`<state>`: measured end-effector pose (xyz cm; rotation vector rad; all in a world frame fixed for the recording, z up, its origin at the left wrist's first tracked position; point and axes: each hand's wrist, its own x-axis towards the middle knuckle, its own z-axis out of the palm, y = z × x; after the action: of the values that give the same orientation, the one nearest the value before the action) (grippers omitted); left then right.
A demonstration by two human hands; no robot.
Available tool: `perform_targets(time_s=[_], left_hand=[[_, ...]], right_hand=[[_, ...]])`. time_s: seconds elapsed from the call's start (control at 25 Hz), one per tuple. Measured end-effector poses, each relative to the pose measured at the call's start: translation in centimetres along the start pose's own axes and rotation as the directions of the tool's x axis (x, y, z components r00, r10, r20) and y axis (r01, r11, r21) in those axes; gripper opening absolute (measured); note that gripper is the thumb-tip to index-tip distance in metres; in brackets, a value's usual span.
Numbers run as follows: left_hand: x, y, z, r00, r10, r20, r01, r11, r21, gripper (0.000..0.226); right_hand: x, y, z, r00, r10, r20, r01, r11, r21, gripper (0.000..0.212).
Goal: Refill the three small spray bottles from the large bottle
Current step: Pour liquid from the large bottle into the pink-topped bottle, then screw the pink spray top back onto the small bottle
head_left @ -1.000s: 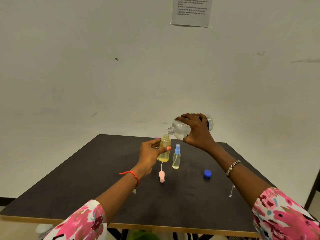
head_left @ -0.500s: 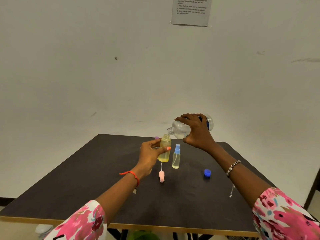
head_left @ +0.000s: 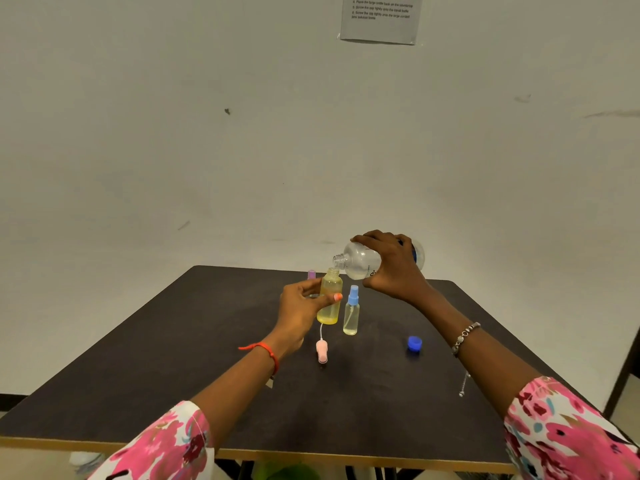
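Note:
My right hand (head_left: 394,268) grips the large clear bottle (head_left: 360,261), tipped on its side with its open neck pointing left, just above a small uncapped bottle of yellow liquid (head_left: 330,299). My left hand (head_left: 301,310) holds that small bottle upright above the table. A second small spray bottle with a blue top (head_left: 351,311) stands just to the right. A third bottle with a purple top (head_left: 311,274) shows partly behind my left hand. A pink spray head (head_left: 322,351) with its tube lies on the table below.
The dark table (head_left: 173,358) carries a blue cap (head_left: 414,342) at the right and a thin metal chain piece (head_left: 464,384) nearer the right edge. A white wall stands behind, with a printed sheet (head_left: 381,17) taped up. A dark post (head_left: 623,372) is at far right.

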<state>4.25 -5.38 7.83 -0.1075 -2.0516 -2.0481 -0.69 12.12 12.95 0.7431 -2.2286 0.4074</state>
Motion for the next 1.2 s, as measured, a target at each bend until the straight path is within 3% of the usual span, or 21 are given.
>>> perform_targets(time_s=[0.12,0.24,0.36,0.52,0.6,0.8,1.12,1.2], left_hand=[[0.4,-0.4,0.2,1.0,-0.015,0.001,0.015,1.0,-0.014,0.043],[1.1,-1.0,0.3,1.0,-0.023,0.013,0.023,0.999,-0.031,0.04],[1.9,-1.7,0.4,0.999,-0.038,0.01,0.038,0.999,-0.023,0.045],[2.7,-2.8,0.3,0.999,-0.05,0.006,0.05,0.998,-0.025,0.048],[3.1,-3.3,0.2,0.998,-0.067,0.004,0.067,0.997,-0.025,0.049],[4.0,-4.5,0.0,0.995,-0.094,-0.01,0.094,0.995,-0.021,0.046],[4.6,-5.6,-0.1,0.992,-0.122,-0.015,0.121,0.992,-0.03,0.045],[4.5,-5.6,-0.2,0.992,-0.124,-0.015,0.124,0.992,-0.04,0.045]], right_hand=[[0.0,0.3,0.4,0.995,0.097,0.023,-0.099,0.989,0.106,0.07],[0.2,1.4,0.8,0.953,0.303,-0.013,-0.282,0.903,0.323,0.07],[0.2,3.2,1.4,0.854,0.52,-0.024,-0.46,0.775,0.434,0.063],[-1.1,6.6,3.3,0.667,0.745,-0.008,-0.61,0.553,0.568,0.062],[-2.2,8.2,4.7,0.611,0.79,0.048,-0.66,0.475,0.582,0.066],[-4.2,10.7,7.8,0.543,0.833,0.104,-0.751,0.428,0.503,0.069],[-4.2,11.6,8.8,0.525,0.837,0.152,-0.791,0.414,0.451,0.08],[-3.9,10.7,8.3,0.514,0.857,0.031,-0.791,0.46,0.403,0.089]])
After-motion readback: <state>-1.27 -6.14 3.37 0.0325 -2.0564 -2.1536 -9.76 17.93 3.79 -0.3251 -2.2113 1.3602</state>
